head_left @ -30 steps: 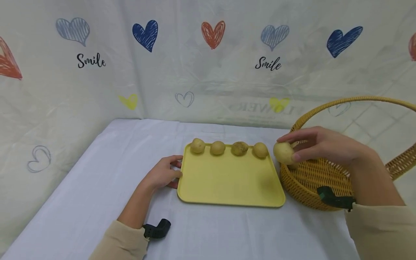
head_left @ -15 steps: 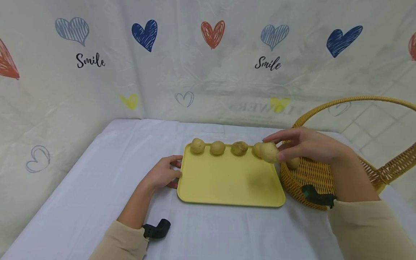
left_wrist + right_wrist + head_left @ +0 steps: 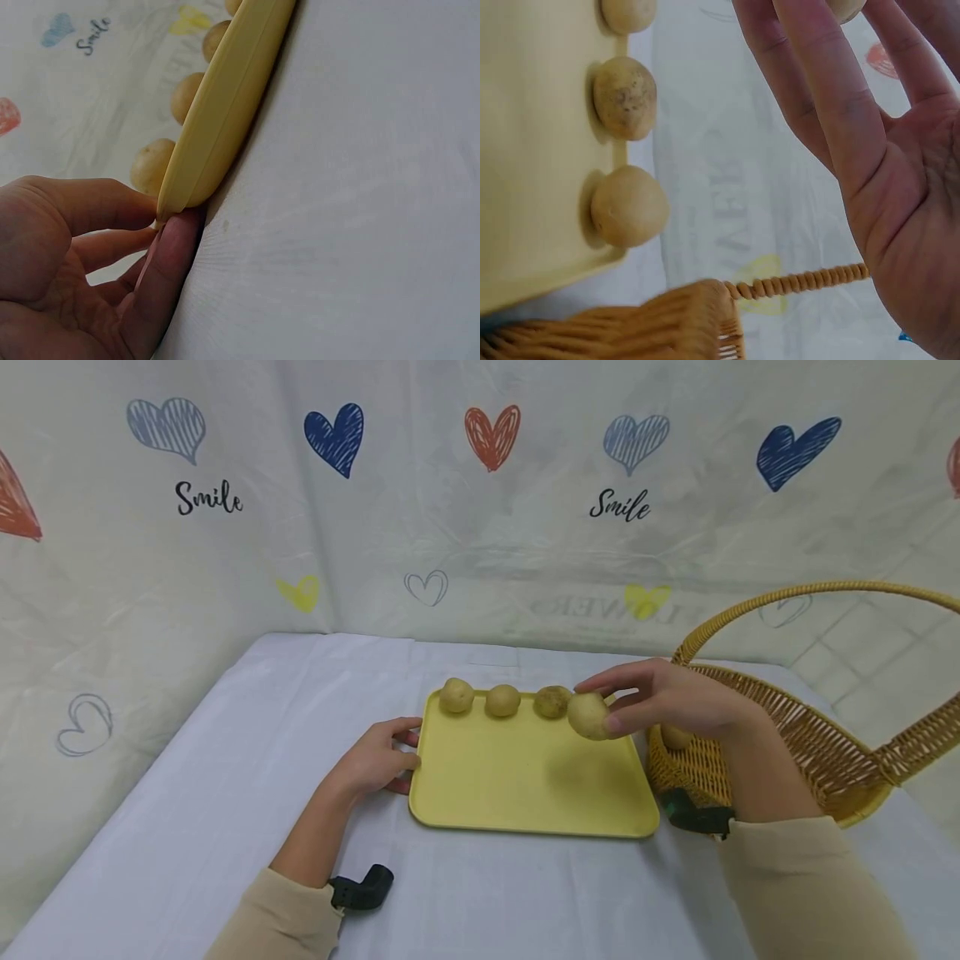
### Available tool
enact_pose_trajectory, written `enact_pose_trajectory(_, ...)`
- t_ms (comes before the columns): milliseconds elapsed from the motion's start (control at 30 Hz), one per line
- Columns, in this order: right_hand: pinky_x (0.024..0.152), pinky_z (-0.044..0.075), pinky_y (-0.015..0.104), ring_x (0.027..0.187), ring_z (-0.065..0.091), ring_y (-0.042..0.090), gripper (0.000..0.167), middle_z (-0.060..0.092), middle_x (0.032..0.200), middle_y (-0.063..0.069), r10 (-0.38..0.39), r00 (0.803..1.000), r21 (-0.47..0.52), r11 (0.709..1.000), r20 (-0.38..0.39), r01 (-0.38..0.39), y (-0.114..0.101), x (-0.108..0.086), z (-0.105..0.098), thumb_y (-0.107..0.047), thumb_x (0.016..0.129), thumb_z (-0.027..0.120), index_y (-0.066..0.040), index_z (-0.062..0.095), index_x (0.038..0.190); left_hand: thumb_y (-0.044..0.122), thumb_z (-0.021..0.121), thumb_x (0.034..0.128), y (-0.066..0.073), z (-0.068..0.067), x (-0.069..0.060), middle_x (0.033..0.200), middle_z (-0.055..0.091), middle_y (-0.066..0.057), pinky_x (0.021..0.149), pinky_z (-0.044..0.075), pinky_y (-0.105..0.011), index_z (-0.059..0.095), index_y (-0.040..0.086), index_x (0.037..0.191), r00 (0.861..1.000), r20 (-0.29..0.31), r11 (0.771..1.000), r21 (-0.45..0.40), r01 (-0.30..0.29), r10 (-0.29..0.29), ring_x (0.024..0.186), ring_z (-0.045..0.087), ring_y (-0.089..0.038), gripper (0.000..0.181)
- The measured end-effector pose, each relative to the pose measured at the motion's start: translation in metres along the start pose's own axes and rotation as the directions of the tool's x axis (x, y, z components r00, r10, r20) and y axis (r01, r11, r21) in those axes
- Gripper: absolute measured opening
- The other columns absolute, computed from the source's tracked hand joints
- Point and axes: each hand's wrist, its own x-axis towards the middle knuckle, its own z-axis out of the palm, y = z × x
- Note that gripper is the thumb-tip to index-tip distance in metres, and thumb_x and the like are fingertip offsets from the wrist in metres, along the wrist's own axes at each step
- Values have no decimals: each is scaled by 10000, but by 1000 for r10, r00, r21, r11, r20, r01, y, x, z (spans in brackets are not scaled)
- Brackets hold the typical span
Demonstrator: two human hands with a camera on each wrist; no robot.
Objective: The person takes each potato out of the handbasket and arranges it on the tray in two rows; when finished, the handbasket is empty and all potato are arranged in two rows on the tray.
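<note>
My right hand [image 3: 667,697] holds a pale potato [image 3: 587,717] between thumb and fingertips, above the right part of the yellow tray [image 3: 510,785]. In the right wrist view only a sliver of that potato shows. My left hand [image 3: 378,758] grips the tray's left edge; in the left wrist view the thumb lies at the rim and a finger is tucked below it. Along the tray's far edge sit several potatoes: a pale one [image 3: 456,696], a round one [image 3: 502,701], a dark-blotched one [image 3: 552,702] and a right-hand one [image 3: 630,206], mostly hidden in the head view.
A wicker basket [image 3: 810,727] with a tall arched handle stands right of the tray, partly behind my right forearm. A potato [image 3: 677,737] lies inside it. White cloth [image 3: 225,760] covers the table, and a sheet printed with hearts hangs behind.
My right hand has carried the potato leftward from over the basket's left rim to above the tray. My left hand stays at the tray's edge.
</note>
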Motion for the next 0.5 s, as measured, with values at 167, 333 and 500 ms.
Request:
enact_pose_trajectory(167, 960, 581, 352, 1195, 668, 250, 501, 586, 1456, 80, -10, 1000, 39, 999, 21, 10, 3, 9, 7, -215, 921, 778, -198, 651, 1406, -27, 607, 909, 0, 0, 1, 1328, 497, -140, 659, 640, -349, 441, 101, 1562, 1000, 7, 1000, -2, 1, -1, 860, 630, -208, 686)
enact_pose_trajectory(333, 949, 572, 363, 1179, 646, 255, 513, 608, 1449, 20, -40, 999, 15, 999, 20, 40, 2, 20, 15, -237, 911, 788, -220, 658, 1406, -31, 598, 904, -1, -1, 1, 1335, 497, -147, 656, 637, -353, 433, 96, 1565, 1000, 7, 1000, 1, -5, 5, 865, 636, -214, 693)
enact_pose_trajectory(500, 982, 570, 374, 1201, 665, 282, 525, 627, 1414, 36, -72, 995, 35, 997, 62, 70, 1, 30, 22, -210, 911, 784, -209, 650, 1419, -24, 603, 906, -1, 0, 1, 1334, 503, -145, 657, 637, -353, 435, 95, 1563, 1000, 6, 1000, 13, -4, 4, 863, 633, -211, 689)
